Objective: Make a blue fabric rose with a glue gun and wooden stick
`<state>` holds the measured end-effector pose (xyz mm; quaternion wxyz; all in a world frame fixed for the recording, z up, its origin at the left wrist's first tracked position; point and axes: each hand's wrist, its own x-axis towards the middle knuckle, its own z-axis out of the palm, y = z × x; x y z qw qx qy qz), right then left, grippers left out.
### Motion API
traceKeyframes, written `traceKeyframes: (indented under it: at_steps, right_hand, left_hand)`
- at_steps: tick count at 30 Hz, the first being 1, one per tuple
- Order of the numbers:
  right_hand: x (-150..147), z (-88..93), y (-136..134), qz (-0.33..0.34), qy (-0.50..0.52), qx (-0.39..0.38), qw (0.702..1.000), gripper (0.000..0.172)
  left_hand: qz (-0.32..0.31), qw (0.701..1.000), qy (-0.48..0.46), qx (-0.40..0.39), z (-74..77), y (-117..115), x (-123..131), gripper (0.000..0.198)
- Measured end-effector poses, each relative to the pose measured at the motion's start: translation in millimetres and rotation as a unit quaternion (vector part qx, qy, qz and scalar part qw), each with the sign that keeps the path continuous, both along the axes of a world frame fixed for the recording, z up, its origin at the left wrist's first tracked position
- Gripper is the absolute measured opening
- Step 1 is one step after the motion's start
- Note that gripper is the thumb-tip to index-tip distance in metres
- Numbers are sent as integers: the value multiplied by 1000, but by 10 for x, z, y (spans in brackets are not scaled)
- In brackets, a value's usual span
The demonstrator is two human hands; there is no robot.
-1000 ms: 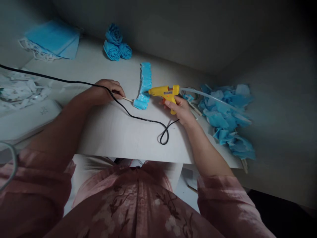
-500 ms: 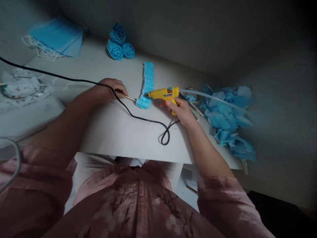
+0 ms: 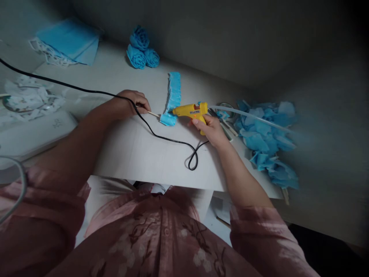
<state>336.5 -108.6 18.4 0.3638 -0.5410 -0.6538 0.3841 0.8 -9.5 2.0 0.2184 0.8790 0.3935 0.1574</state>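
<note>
My right hand (image 3: 211,129) is closed round the handle of a yellow hot glue gun (image 3: 187,110), a finger near its trigger. A long clear glue stick (image 3: 245,113) trails from the gun's rear. Its nozzle rests at the lower part of a pleated light-blue strip (image 3: 174,90) lying on the table. Between the fingers of my left hand (image 3: 134,104) is a thin wooden stick (image 3: 153,114). The stick's far end meets the strip's rolled lower end. A black power cord (image 3: 161,137) runs over my left wrist and loops below the gun.
Three blue crepe roses (image 3: 141,50) stand at the back of the white table (image 3: 161,161). A stack of blue face masks (image 3: 69,40) lies back left, white scraps (image 3: 29,100) at far left. Several blue fabric pieces (image 3: 259,134) heap up at right beside a roll of tape (image 3: 227,109).
The whole view has shifted slightly. Both hands keep their grips, and the glue gun's nozzle stays at the lower part of the strip.
</note>
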Motion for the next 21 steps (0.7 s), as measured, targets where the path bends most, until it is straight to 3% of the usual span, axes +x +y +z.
traceKeyframes:
  at_steps: [21]
  right_hand:
    - [34, -62, 31, 7, -29, 14, 999, 62]
  left_hand:
    - [-14, 1000, 21, 13, -72, 57, -31, 44]
